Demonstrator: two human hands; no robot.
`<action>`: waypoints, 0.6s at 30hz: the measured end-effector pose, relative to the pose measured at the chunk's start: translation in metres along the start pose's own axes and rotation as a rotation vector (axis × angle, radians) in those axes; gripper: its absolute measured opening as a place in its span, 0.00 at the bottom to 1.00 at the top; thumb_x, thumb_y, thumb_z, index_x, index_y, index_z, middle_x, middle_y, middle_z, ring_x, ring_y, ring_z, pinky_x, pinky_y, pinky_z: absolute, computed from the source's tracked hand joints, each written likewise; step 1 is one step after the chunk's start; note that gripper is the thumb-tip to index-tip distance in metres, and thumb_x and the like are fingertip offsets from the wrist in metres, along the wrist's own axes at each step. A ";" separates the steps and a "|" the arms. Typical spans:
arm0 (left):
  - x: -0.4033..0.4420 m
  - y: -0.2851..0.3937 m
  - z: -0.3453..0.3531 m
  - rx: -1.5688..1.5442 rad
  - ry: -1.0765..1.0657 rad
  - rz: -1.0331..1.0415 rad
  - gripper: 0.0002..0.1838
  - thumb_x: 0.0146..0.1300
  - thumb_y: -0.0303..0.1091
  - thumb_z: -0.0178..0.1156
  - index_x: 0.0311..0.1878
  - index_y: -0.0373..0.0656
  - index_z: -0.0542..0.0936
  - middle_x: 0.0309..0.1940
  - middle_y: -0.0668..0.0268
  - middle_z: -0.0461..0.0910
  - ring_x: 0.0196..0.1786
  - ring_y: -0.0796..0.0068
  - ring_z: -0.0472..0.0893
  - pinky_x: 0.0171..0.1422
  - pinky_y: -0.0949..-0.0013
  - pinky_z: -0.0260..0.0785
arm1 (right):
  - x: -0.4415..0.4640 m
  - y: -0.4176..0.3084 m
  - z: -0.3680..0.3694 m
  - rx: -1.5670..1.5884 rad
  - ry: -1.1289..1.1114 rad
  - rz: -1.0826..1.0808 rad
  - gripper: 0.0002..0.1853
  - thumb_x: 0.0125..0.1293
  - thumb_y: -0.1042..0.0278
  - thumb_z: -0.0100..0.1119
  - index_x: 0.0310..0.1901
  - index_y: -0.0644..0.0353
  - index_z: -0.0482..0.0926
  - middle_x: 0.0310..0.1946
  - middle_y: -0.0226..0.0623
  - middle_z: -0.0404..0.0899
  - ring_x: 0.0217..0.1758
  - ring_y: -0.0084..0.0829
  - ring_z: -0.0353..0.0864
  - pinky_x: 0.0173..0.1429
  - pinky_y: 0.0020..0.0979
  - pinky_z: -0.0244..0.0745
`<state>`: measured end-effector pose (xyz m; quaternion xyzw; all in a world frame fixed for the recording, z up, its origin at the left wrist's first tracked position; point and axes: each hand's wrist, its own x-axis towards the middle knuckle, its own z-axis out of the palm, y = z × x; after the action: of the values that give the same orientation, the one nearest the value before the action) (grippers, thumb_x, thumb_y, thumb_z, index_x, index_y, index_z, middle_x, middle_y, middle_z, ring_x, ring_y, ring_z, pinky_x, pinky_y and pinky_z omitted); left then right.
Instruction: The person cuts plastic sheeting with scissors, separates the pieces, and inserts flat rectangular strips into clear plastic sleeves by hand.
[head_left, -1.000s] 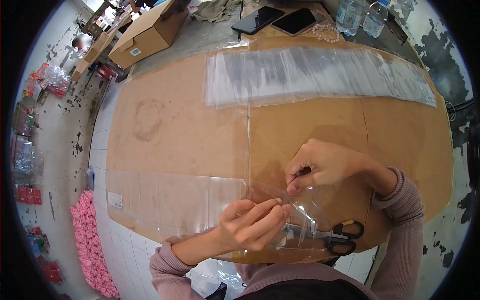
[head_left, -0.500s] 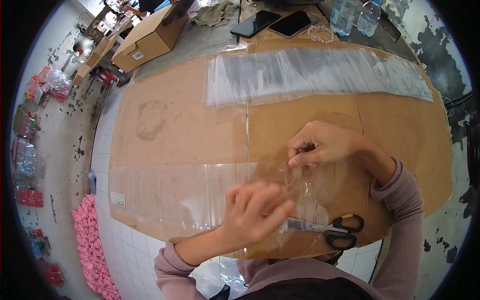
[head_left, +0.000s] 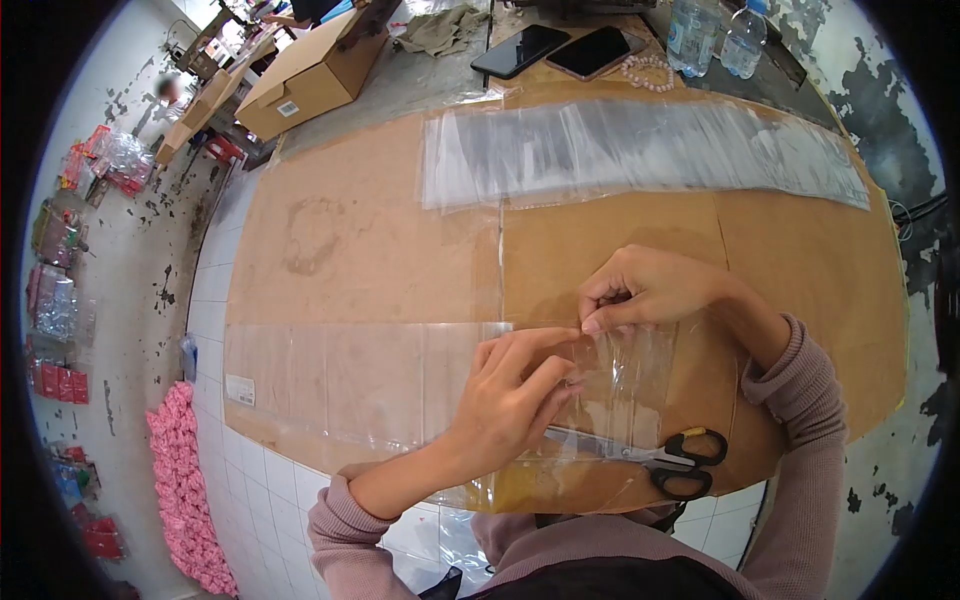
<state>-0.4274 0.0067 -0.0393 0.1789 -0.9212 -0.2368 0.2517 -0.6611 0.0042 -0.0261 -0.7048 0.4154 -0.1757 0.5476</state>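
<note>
My right hand pinches the upper edge of a clear plastic sheet near the table's front. Close beside it on the left, my left hand has its fingers apart, with the index fingertip at the plastic's edge near the right fingertips. Black-handled scissors lie below the right hand, their blades partly under the plastic. A long clear sheet with a white label stretches to the left of my left hand.
Brown cardboard covers the table. Along its back lies a row of clear plastic bags. Behind are two phones, a bead bracelet, plastic bottles and a cardboard box. Another person is far back left.
Both hands have moved up, away from the table's front edge. My left hand has shifted from below the right hand to beside it, and the clear plastic between them now lies flatter.
</note>
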 end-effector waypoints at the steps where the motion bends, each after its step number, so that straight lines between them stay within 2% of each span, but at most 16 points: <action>1: 0.000 0.000 0.000 0.015 0.002 0.021 0.13 0.47 0.27 0.66 0.36 0.42 0.75 0.48 0.64 0.75 0.45 0.67 0.75 0.49 0.66 0.61 | -0.001 -0.003 -0.001 0.011 -0.001 0.020 0.12 0.64 0.63 0.55 0.30 0.63 0.78 0.17 0.30 0.75 0.19 0.20 0.74 0.23 0.23 0.67; 5: -0.002 0.002 0.002 0.070 0.026 0.050 0.12 0.46 0.25 0.64 0.36 0.43 0.75 0.51 0.64 0.75 0.48 0.67 0.75 0.50 0.66 0.62 | -0.001 -0.004 -0.002 0.008 -0.012 0.010 0.11 0.65 0.62 0.55 0.31 0.62 0.78 0.18 0.30 0.76 0.20 0.20 0.75 0.24 0.23 0.68; 8: -0.007 -0.001 0.006 0.071 -0.013 0.105 0.12 0.52 0.29 0.57 0.41 0.41 0.73 0.45 0.65 0.75 0.48 0.69 0.73 0.50 0.65 0.61 | 0.000 -0.005 -0.002 -0.066 -0.019 0.000 0.11 0.64 0.63 0.55 0.31 0.62 0.78 0.18 0.29 0.76 0.20 0.19 0.75 0.25 0.22 0.68; 11: -0.011 -0.002 0.007 0.021 -0.055 0.097 0.13 0.52 0.30 0.54 0.42 0.41 0.73 0.40 0.65 0.75 0.46 0.69 0.72 0.49 0.66 0.61 | 0.000 -0.009 -0.001 -0.042 -0.025 0.027 0.10 0.64 0.64 0.55 0.31 0.61 0.79 0.18 0.28 0.77 0.20 0.18 0.74 0.25 0.22 0.68; 12: -0.010 -0.004 0.010 0.028 0.005 0.133 0.17 0.48 0.27 0.60 0.45 0.42 0.75 0.34 0.69 0.75 0.43 0.69 0.74 0.44 0.68 0.63 | 0.000 -0.009 -0.001 -0.037 -0.032 0.030 0.10 0.64 0.65 0.55 0.31 0.61 0.79 0.18 0.28 0.77 0.20 0.18 0.74 0.25 0.22 0.68; 18: -0.011 -0.003 0.007 -0.019 0.009 0.229 0.15 0.47 0.27 0.57 0.42 0.38 0.74 0.31 0.65 0.70 0.36 0.68 0.72 0.40 0.68 0.64 | -0.002 -0.015 -0.002 -0.055 -0.026 0.074 0.10 0.64 0.64 0.55 0.31 0.62 0.79 0.19 0.28 0.77 0.20 0.16 0.73 0.25 0.21 0.68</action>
<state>-0.4216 0.0111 -0.0504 0.0711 -0.9321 -0.2145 0.2830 -0.6578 0.0052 -0.0115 -0.7061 0.4387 -0.1348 0.5393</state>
